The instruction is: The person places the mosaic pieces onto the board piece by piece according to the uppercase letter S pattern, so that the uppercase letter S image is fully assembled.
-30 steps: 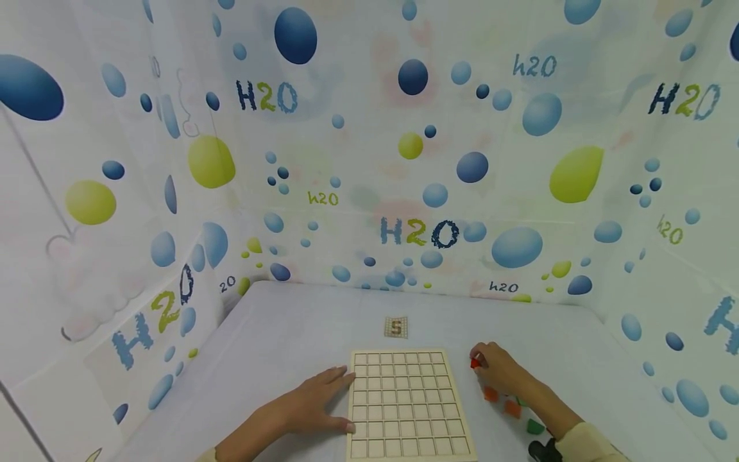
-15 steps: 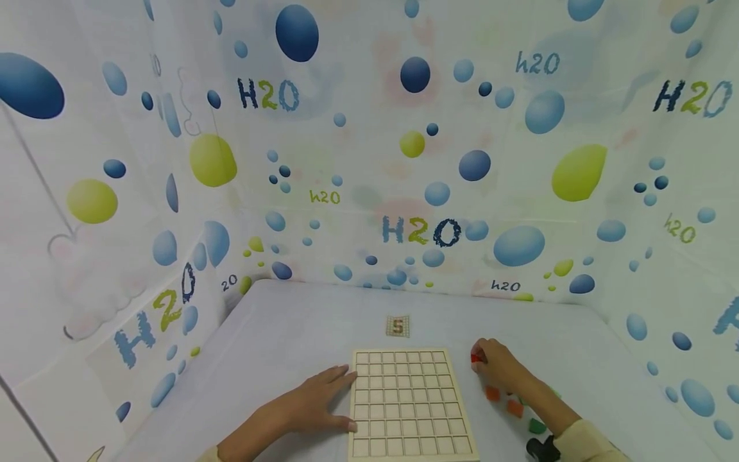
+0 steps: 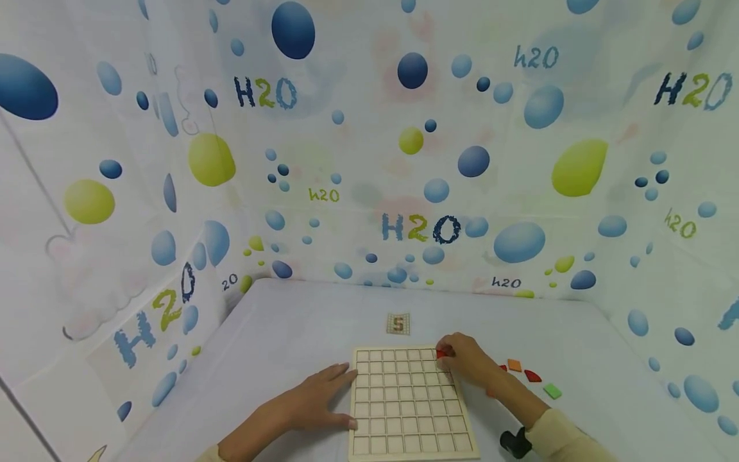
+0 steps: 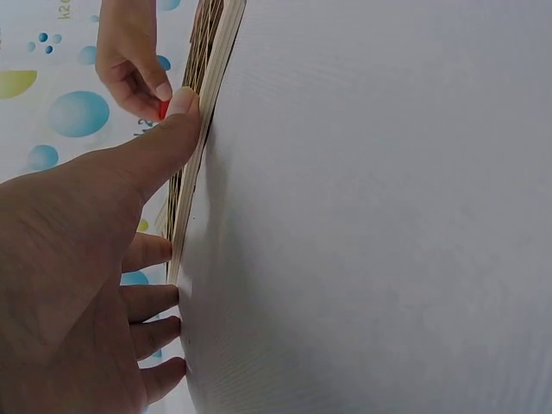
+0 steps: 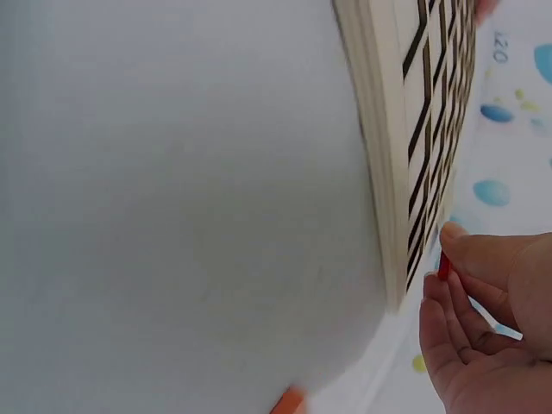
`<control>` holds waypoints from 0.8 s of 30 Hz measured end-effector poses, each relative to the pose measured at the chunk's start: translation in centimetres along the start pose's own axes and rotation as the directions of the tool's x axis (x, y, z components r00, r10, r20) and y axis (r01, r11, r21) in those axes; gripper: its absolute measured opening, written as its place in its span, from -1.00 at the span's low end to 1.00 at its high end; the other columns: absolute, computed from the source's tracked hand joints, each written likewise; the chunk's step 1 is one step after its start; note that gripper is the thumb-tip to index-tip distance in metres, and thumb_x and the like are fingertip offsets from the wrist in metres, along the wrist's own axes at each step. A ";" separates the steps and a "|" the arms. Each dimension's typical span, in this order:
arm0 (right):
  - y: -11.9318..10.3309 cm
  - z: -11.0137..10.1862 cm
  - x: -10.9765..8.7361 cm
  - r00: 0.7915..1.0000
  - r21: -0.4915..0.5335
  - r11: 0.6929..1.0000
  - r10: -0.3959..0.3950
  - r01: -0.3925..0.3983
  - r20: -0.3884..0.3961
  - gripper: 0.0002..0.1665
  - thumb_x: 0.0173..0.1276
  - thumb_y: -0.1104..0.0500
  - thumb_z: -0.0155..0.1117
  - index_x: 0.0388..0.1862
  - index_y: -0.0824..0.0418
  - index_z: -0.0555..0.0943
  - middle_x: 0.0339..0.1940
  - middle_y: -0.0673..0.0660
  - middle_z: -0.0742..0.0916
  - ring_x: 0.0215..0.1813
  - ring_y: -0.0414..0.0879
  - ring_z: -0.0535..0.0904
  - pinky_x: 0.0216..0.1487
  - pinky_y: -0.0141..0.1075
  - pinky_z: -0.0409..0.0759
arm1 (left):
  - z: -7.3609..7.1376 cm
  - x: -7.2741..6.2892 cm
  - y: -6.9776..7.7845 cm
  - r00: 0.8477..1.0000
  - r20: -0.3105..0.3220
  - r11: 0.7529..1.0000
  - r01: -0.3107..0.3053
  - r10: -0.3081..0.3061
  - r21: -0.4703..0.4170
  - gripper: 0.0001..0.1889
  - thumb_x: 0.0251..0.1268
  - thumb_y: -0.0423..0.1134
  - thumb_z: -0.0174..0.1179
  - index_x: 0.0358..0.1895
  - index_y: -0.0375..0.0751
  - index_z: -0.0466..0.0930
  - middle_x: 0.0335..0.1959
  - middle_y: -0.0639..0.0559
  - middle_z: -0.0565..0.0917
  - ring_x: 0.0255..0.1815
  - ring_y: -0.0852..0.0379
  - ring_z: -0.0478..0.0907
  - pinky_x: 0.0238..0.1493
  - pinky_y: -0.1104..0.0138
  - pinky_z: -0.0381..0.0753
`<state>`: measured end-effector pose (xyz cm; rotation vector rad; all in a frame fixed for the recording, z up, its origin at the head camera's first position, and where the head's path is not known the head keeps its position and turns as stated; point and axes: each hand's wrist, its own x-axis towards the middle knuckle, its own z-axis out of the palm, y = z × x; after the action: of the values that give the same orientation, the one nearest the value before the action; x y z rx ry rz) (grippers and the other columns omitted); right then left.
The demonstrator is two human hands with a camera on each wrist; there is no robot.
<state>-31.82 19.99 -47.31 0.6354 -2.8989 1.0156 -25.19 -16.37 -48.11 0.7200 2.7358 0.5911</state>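
Observation:
A wooden grid board [image 3: 404, 388] with square cells lies on the white table. My left hand [image 3: 314, 404] rests at its left edge, thumb and fingers spread along the rim; in the left wrist view the thumb [image 4: 164, 142] presses the board's side. My right hand [image 3: 470, 359] pinches a small red tile [image 3: 441, 353] between thumb and fingertips over the board's far right corner cell. The right wrist view shows the red tile [image 5: 444, 266] as a thin edge between thumb and fingers, close by the board's rim [image 5: 388, 172].
Right of the board lie loose tiles: an orange square [image 3: 514, 365], a red rounded piece [image 3: 533, 376] and a green one [image 3: 552, 391]. A small card with an S-like or 5-like figure [image 3: 398, 324] lies beyond the board. A patterned curtain [image 3: 358, 160] surrounds the table.
My right hand has moved left with the red tile, from beside the board to over its far right corner, uncovering several loose tiles. The left hand has stayed at the board's edge.

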 end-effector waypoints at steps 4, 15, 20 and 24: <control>-1.3 1.3 0.7 0.998 0.019 0.999 -0.044 0.043 0.039 -0.80 0.41 0.32 0.46 -0.03 0.35 0.71 -0.14 0.12 0.69 -0.06 -0.05 0.63 -0.02 -0.11 0.70 | -0.1 -0.1 0.2 1.000 -0.003 1.000 0.000 0.000 0.001 0.06 0.21 0.44 0.34 0.67 -0.05 0.22 0.69 -0.24 0.20 0.68 -0.33 0.14 0.57 -0.29 0.23; -2.6 3.0 1.5 0.989 0.030 0.995 -0.097 0.094 0.109 -0.80 0.43 0.38 0.41 0.00 0.42 0.71 -0.10 0.17 0.69 -0.02 0.03 0.66 0.01 -0.05 0.73 | -0.1 -0.1 0.2 1.000 -0.004 1.000 0.002 -0.002 0.000 0.07 0.20 0.45 0.35 0.67 -0.03 0.22 0.69 -0.22 0.20 0.68 -0.32 0.15 0.57 -0.28 0.23; -3.1 3.2 1.5 0.988 0.037 0.994 -0.105 0.101 0.115 -0.83 0.42 0.40 0.41 -0.04 0.40 0.72 -0.11 0.16 0.68 -0.04 0.02 0.65 -0.02 -0.09 0.73 | 0.1 -0.1 -0.1 1.000 -0.003 1.000 0.009 -0.009 0.001 0.07 0.20 0.45 0.35 0.67 -0.03 0.22 0.69 -0.22 0.20 0.68 -0.33 0.15 0.57 -0.29 0.22; -3.3 3.4 1.5 0.985 0.020 0.993 -0.119 0.118 0.124 -0.80 0.42 0.40 0.41 -0.01 0.44 0.74 -0.14 0.14 0.67 -0.07 0.02 0.65 -0.05 -0.14 0.75 | 0.2 0.0 -0.2 1.000 -0.003 1.000 0.011 -0.011 0.003 0.07 0.19 0.48 0.32 0.67 0.00 0.22 0.69 -0.20 0.19 0.68 -0.32 0.14 0.58 -0.28 0.23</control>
<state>-31.50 15.03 -47.80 0.8916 -2.9191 1.0150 -25.21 -16.47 -48.34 0.7044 2.7419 0.5861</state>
